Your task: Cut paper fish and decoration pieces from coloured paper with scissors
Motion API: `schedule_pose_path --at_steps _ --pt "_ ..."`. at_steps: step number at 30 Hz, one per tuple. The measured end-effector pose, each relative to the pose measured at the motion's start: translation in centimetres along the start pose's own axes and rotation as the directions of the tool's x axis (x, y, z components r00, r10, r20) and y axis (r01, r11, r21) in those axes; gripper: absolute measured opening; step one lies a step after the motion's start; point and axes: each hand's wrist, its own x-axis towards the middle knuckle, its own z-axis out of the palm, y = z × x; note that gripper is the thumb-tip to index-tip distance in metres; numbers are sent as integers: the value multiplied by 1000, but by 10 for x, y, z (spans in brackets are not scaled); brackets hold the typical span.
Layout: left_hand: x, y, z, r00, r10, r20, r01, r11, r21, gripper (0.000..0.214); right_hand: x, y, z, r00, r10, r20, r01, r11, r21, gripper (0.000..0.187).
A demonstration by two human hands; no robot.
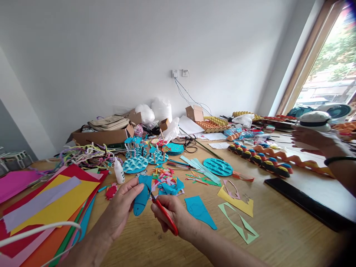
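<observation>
My left hand [126, 198] pinches a blue paper fish [141, 202] with an eye and curved lines drawn on it. Red-handled scissors [166, 216] are gripped in my right hand [174, 211], their blades touching the fish's edge near its tail. Right of that hand lies a blue paper piece [200, 211] with another fish outline drawn on it. Beyond both hands is a heap of coloured paper scraps [167, 183]. A white glue bottle [118, 171] stands upright behind my left hand.
Coloured paper sheets [50, 200] are stacked at left. Cut-out paper remnants [239, 222] and a long black bar [302, 204] lie at right. Painted egg-carton strips [258, 159] sit farther back. At far right, another person's hand [314, 139] holds a white object [314, 120].
</observation>
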Motion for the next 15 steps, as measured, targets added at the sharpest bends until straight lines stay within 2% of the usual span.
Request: schedule_pose_path --at_steps 8,15 --pt "0 -1 5 1000 -16 -12 16 999 -40 15 -1 0 0 1000 -15 10 15 1000 13 35" --pt "-2 -4 6 997 -46 -66 39 995 -95 12 -2 -7 1 999 33 -12 -33 999 4 41"
